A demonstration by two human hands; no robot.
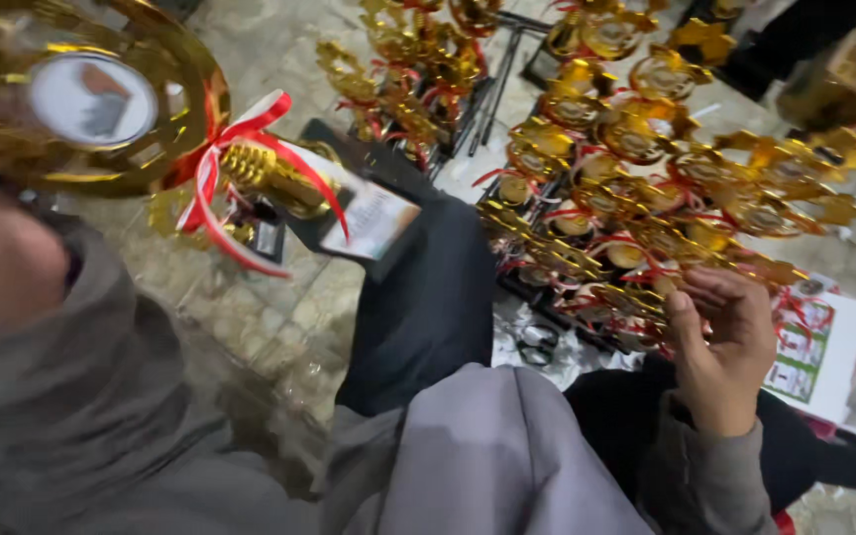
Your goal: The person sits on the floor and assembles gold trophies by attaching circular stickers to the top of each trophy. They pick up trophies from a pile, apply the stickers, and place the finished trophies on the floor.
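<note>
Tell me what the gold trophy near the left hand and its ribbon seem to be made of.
The gold trophy looks like moulded plastic with a shiny metallic gold coating, judging by its bright mirror-like glints; real metal cannot be excluded. Its ribbon appears to be glossy red and white satin-like fabric.

Raised trophy (91,99): gold body with a white round centre insert and a red-and-white ribbon (240,168). Grouped trophies (646,168): gold, each with red-and-white ribbon trim (bases black). Sleeves (81,416): plain grey; floor tiles (260,317): mottled beige; sticker sheet (824,347): white with green and red print.
</note>
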